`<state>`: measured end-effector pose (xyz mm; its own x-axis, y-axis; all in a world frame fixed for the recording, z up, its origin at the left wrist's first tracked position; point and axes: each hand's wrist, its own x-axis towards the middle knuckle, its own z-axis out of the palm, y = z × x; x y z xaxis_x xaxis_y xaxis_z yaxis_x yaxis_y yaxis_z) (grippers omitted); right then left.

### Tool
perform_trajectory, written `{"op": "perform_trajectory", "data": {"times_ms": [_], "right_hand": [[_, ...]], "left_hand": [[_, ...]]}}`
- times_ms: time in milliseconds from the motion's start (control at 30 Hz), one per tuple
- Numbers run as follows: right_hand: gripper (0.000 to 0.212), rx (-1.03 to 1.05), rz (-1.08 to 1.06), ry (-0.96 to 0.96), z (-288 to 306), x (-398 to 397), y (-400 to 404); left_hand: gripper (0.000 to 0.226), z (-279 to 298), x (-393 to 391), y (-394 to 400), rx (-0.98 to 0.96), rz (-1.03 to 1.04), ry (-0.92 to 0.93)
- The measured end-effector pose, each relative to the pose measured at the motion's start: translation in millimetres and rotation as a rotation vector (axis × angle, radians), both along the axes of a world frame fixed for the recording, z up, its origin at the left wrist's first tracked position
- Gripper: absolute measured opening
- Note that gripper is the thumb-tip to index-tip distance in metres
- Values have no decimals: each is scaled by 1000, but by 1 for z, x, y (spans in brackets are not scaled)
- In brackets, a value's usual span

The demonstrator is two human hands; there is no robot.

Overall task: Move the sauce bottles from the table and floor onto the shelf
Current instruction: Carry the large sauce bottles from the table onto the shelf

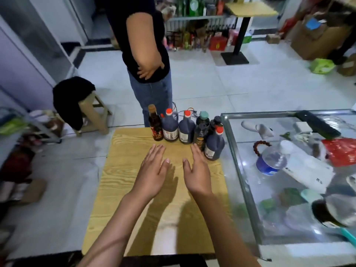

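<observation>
Several dark sauce bottles stand in a cluster at the far edge of the wooden table. From the left: a slim bottle with a brown cap, two red-capped jugs, a teal-capped bottle, and a nearer red-capped jug with a black-capped bottle behind it. My left hand and my right hand are stretched out flat over the tabletop, fingers straight, holding nothing. My right fingertips are close to the nearest jug.
A person in a dark shirt and jeans stands just behind the table. A glass counter with a water bottle adjoins on the right. A stool stands at the left. A stocked shelf is at the back.
</observation>
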<state>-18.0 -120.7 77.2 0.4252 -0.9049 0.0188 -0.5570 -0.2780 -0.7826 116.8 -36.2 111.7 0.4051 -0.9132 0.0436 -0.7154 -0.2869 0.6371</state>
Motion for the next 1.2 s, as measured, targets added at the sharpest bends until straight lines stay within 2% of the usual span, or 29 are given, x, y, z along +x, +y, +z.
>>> {"op": "perform_trajectory", "data": {"times_ms": [100,267,367,433,533,633,700,800,867,967,1033,1067,1133,1200], "right_hand": [[55,44,22,16,-13,25,-41],[56,167,23,25,-24,76,-94],[49,224,55,-36,-20,111,-116],[49,195,59,-39,-19,136,-132],[50,78,83,79,-23,170,-153],[57,80,107,250,-30,190,-172],[58,79,158,343,-36,198,-181],[47,78,184,398,-35,204,-195],[42,63,228,488,-28,205,-204],[38,51,338,651,-18,202,-213],[35,50,408,690,-15,200,-214],[35,58,448,684,-15,199,-214],[33,107,471,606,-20,199,-208],[35,159,409,508,-27,201,-199]], "left_hand": [[48,-3,24,-29,7,101,25],[42,-16,72,-64,-13,332,177],[44,-24,99,-92,6,416,262],[43,-28,116,-113,14,448,342],[40,-42,143,-141,36,492,442],[44,-50,162,-159,40,499,521],[57,-51,171,-169,31,440,565],[81,-53,185,-185,72,284,622],[81,-62,194,-190,106,213,663],[50,-72,202,-192,102,167,593],[25,-77,208,-187,131,132,475],[20,-80,212,-185,134,106,414],[33,-89,216,-182,123,104,344],[37,-86,210,-175,57,188,387]]}}
